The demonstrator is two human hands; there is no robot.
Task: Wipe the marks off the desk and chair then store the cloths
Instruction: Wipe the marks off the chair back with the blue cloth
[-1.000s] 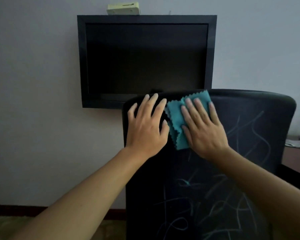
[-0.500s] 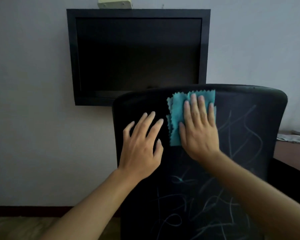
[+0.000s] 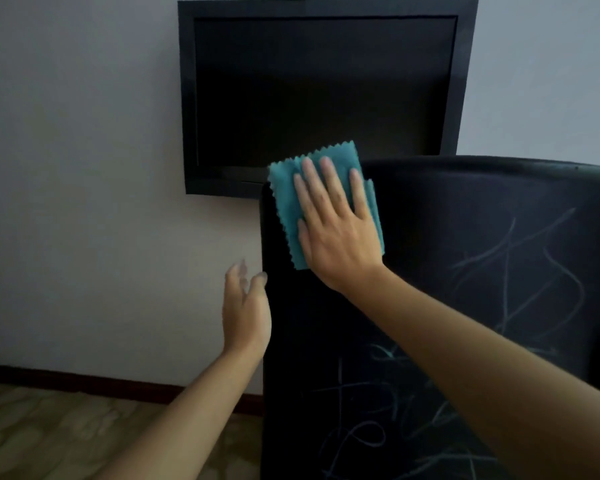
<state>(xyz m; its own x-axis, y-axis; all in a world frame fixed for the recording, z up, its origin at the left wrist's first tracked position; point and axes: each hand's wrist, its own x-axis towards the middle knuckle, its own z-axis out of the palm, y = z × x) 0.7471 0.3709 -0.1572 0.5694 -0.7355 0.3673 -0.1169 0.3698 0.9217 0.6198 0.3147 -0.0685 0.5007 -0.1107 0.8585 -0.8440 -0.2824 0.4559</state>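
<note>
— Where is our cloth now?

— It is up at the top left corner of the chair back. Our right hand lies flat on it, fingers spread wide, and presses it onto the black chair. The hand does not curl around the cloth; it just pushes down on it.

— Has anything changed?

— Yes. A moment ago the cloth was more toward the middle of the top edge. Now we have slid it over to the left, so its zigzag edge pokes up past the top of the chair, in front of the dark screen on the wall.

— And our left hand?

— It was flat on the chair back, right beside the cloth. Now it has come off and dropped lower, down by the left edge of the chair. It is open and holds nothing. It looks a bit blurry, so we think it is moving, and we cannot tell if it touches the edge.

— What does that mean for the job?

— The spot near the cloth looks dark and clean — we think that part is done. But lots of pale scribbles are still on the right side and down low. So we think we have only just started on the chair. The desk and putting the cloths away still wait for us.
</note>
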